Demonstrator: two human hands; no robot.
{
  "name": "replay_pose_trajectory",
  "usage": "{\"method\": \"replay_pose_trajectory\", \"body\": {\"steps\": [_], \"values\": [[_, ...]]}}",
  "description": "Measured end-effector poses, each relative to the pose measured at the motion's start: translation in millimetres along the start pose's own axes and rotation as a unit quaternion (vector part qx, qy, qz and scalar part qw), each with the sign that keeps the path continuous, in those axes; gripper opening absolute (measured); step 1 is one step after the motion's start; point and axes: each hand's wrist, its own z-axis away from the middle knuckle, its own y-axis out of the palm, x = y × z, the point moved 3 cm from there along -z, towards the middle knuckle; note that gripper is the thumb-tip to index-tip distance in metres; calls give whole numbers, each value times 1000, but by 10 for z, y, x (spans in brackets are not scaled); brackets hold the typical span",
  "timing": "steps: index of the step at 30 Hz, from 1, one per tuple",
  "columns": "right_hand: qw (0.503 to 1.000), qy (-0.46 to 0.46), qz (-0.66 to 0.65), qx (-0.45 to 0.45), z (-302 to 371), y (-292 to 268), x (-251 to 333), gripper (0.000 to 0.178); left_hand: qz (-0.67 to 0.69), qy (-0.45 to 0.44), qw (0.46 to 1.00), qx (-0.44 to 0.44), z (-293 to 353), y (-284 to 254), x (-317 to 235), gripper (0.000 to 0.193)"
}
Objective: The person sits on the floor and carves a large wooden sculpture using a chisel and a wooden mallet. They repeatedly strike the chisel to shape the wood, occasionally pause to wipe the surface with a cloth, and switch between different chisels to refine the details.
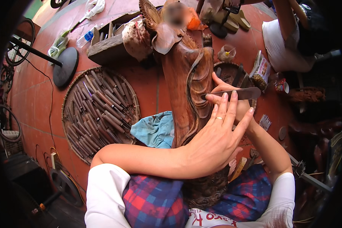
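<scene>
A carved, polished brown wooden statue of a robed figure leans away from my lap, its base between my knees. My right hand is closed around a flat grey metal tool with a rounded end, its narrow tip against the carved folds. My left hand, with a ring on one finger, crosses over the right one. Its fingers are stretched out and spread, the tips touching the tool and the back of my right hand. Part of the right hand's grip is hidden beneath the left fingers.
On the left, a round woven basket holds many wood-handled carving tools. A light-blue cloth lies beside the statue. Behind stand a wooden box and a round black stand base. Another person's white-clad leg is at far right.
</scene>
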Motion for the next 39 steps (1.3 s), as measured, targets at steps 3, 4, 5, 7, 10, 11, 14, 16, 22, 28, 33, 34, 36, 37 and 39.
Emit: {"method": "replay_pose_trajectory", "body": {"steps": [3,4,5,7,10,11,14,16,22,28,33,34,36,37,39], "values": [[996,66,-57,17,-74,10,18,51,16,12,1000,-7,-29,86,135,75],[990,109,-86,19,-85,4,11,51,19,24,999,-18,-95,95,192,76],[981,152,-115,17,-93,4,7,51,4,32,999,-24,-123,99,212,77],[970,197,-142,13,-102,42,37,52,-12,14,1000,-20,-80,77,157,78],[986,122,-114,21,4,23,89,50,-6,4,1000,-7,-18,34,38,80],[982,149,-116,26,-3,4,85,50,4,6,1000,-6,-17,58,79,80],[973,162,-163,13,-129,-64,-1,33,31,15,999,-23,-105,89,208,81],[971,170,-160,-43,-176,-159,106,19,43,40,998,-35,-192,87,171,81],[973,110,-157,-126,-206,-188,333,18,68,101,987,-104,-91,-52,67,77],[995,-8,-24,-99,33,106,363,25,36,64,989,-128,-277,75,78,85],[990,35,-52,-129,86,170,427,25,24,17,990,-137,-425,163,200,90],[987,48,-74,-132,54,152,409,25,24,-1,991,-131,-426,153,238,90],[985,59,-97,-131,40,189,401,25,37,-14,986,-161,-407,194,313,81],[984,63,-100,-131,33,168,413,25,44,-10,985,-165,-417,199,318,77],[984,67,-101,-132,18,140,438,24,49,-7,985,-165,-419,207,313,71]]}}
